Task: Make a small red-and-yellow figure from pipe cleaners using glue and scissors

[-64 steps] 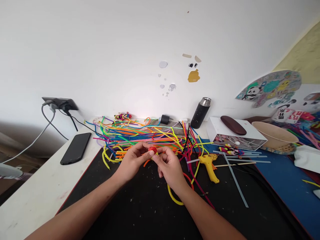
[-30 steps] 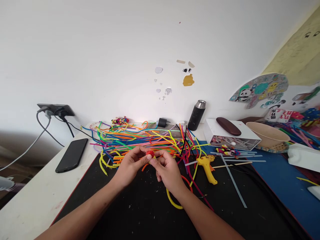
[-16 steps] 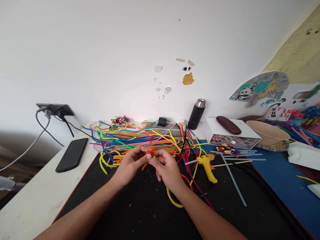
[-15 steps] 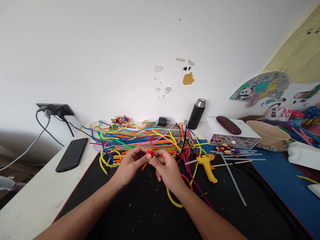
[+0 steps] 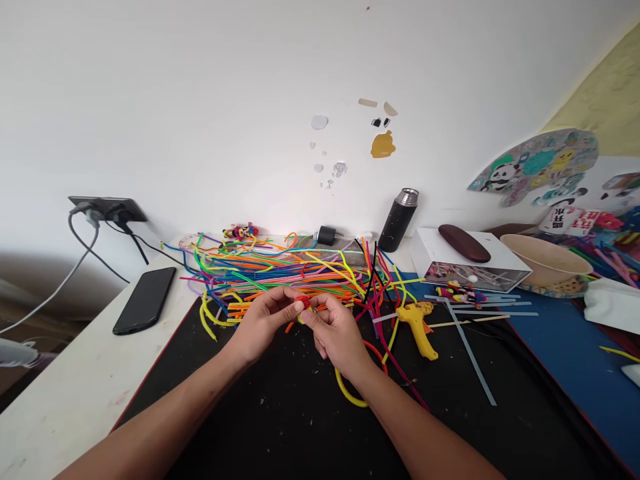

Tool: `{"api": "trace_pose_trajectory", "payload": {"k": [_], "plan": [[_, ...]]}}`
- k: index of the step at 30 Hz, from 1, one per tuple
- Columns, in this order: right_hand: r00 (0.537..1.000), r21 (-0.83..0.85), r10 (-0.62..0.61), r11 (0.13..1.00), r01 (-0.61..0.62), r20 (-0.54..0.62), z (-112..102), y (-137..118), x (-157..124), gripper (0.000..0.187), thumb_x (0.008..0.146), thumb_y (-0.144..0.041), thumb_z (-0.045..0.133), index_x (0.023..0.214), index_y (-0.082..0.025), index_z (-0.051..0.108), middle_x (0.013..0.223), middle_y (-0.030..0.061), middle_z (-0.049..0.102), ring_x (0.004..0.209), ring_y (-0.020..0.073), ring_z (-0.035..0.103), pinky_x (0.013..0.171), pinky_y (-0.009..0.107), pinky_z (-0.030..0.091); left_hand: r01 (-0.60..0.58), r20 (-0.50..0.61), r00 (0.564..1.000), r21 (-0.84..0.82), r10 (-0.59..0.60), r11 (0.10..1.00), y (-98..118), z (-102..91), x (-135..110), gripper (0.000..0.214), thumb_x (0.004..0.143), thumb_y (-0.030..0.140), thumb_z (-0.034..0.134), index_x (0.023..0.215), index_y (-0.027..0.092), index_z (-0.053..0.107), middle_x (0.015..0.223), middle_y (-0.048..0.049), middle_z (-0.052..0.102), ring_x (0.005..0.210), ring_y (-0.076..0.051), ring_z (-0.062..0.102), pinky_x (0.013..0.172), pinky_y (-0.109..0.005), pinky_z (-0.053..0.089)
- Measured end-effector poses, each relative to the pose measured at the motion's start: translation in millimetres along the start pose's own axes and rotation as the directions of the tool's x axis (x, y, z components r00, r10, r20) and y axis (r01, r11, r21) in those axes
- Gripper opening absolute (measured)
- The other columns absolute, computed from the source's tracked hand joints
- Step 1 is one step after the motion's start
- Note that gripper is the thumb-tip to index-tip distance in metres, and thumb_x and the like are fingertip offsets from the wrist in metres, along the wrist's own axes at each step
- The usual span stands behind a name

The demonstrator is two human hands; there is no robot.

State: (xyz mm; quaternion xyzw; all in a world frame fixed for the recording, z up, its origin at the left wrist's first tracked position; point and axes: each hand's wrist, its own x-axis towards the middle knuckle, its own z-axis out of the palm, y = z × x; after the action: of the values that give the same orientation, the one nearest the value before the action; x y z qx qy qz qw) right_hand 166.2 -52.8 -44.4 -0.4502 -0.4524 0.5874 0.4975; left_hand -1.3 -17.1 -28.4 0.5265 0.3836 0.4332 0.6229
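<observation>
My left hand [image 5: 264, 325] pinches a small red coil [image 5: 302, 302] that looks like wound pipe cleaner. Close against it, my right hand [image 5: 336, 331] grips a yellow strand [image 5: 301, 319] beside the coil, most of it covered by my fingers. Below my right wrist curves a yellow and orange-red pipe cleaner loop [image 5: 349, 398]; whether it joins the held piece cannot be seen. Just beyond both hands lies a wide heap of coloured pipe cleaners [image 5: 280, 273].
Right of the hands lie a yellow glue gun [image 5: 419, 330], clear glue sticks [image 5: 473, 360] and a colourful pipe cleaner figure [image 5: 460, 293]. Behind stand a black flask [image 5: 399, 220], a white box [image 5: 435, 250] and a bowl [image 5: 545, 257]. A phone [image 5: 145, 300] lies left of the black mat [image 5: 260, 427].
The head view has tilted slightly, so the desk sits a little higher in the picture. My fingers have shifted slightly around the coil, and more yellow shows beside it.
</observation>
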Motion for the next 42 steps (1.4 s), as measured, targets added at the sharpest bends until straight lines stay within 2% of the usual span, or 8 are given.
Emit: {"api": "trace_pose_trajectory", "payload": {"k": [8,12,17,23,29,35,39,42], "plan": [[1.000,0.028,0.016,0.999,-0.016,0.003,0,2,1,0.040,0.085,-0.056,0.074,0.094,-0.023,0.052,0.047,-0.0149,0.045,0.030,0.0066,0.034,0.034,0.019,0.025,0.031,0.001,1.000,-0.025,-0.031,0.999,-2,0.1,2,0.032,0.080,0.044,0.087,0.090,0.017,0.074,0.081,-0.0008,0.068,0.072,-0.015,0.058,0.069,-0.027,0.045],[1.000,0.051,0.013,0.999,-0.014,0.022,-1,2,2,0.044,0.087,-0.060,0.073,0.097,-0.022,0.052,0.046,-0.0145,0.045,0.031,0.0074,0.038,0.036,0.019,0.028,0.043,-0.006,0.999,-0.086,-0.044,0.995,2,3.4,3,0.033,0.076,0.043,0.091,0.086,0.017,0.074,0.077,-0.0001,0.069,0.069,-0.014,0.060,0.068,-0.027,0.048],[1.000,0.127,0.003,0.992,-0.004,0.008,-4,-2,2,0.051,0.089,-0.069,0.066,0.100,-0.020,0.056,0.050,-0.0119,0.047,0.033,0.0069,0.041,0.035,0.018,0.024,0.026,-0.081,0.996,-0.168,-0.040,0.985,13,0.3,6,0.036,0.074,0.047,0.091,0.080,0.016,0.072,0.081,-0.0019,0.071,0.075,-0.016,0.064,0.076,-0.029,0.054],[0.999,0.112,-0.001,0.994,-0.003,0.032,-2,-4,0,0.055,0.088,-0.073,0.065,0.099,-0.020,0.057,0.051,-0.0106,0.050,0.033,0.0075,0.043,0.035,0.018,0.023,-0.026,-0.107,0.994,-0.105,0.014,0.994,17,-1.2,7,0.036,0.074,0.047,0.091,0.081,0.016,0.073,0.083,-0.0016,0.070,0.076,-0.014,0.061,0.073,-0.025,0.050],[0.998,0.086,0.004,0.996,-0.010,0.070,-1,-2,1,0.047,0.088,-0.066,0.069,0.096,-0.021,0.057,0.049,-0.0115,0.048,0.033,0.0074,0.042,0.035,0.019,0.023,-0.028,-0.075,0.997,-0.066,0.023,0.997,13,2.4,5,0.038,0.073,0.047,0.092,0.083,0.016,0.072,0.081,-0.0010,0.069,0.076,-0.015,0.062,0.074,-0.027,0.050],[0.998,0.092,0.012,0.996,-0.017,0.060,-2,-3,1,0.046,0.088,-0.064,0.070,0.095,-0.021,0.056,0.049,-0.0116,0.048,0.033,0.0072,0.041,0.035,0.019,0.022,-0.013,-0.063,0.998,-0.116,0.006,0.993,12,4.2,4,0.039,0.074,0.046,0.092,0.084,0.016,0.070,0.079,-0.0001,0.068,0.073,-0.014,0.062,0.071,-0.026,0.050],[1.000,0.073,-0.016,0.997,0.014,0.025,-2,-4,1,0.048,0.087,-0.065,0.069,0.103,-0.021,0.057,0.050,-0.0115,0.050,0.033,0.0081,0.043,0.034,0.019,0.023,-0.003,-0.053,0.999,-0.181,-0.006,0.984,14,7.0,3,0.039,0.072,0.045,0.093,0.084,0.015,0.071,0.083,-0.0010,0.070,0.073,-0.014,0.065,0.073,-0.028,0.054],[0.998,0.032,-0.054,0.998,0.054,0.015,-1,-3,0,0.049,0.087,-0.063,0.071,0.107,-0.021,0.056,0.052,-0.0119,0.052,0.034,0.0086,0.044,0.035,0.020,0.027,0.005,-0.058,0.998,-0.203,-0.017,0.979,13,7.9,2,0.039,0.072,0.044,0.093,0.091,0.015,0.074,0.089,-0.0023,0.072,0.076,-0.016,0.068,0.074,-0.029,0.057]]}}
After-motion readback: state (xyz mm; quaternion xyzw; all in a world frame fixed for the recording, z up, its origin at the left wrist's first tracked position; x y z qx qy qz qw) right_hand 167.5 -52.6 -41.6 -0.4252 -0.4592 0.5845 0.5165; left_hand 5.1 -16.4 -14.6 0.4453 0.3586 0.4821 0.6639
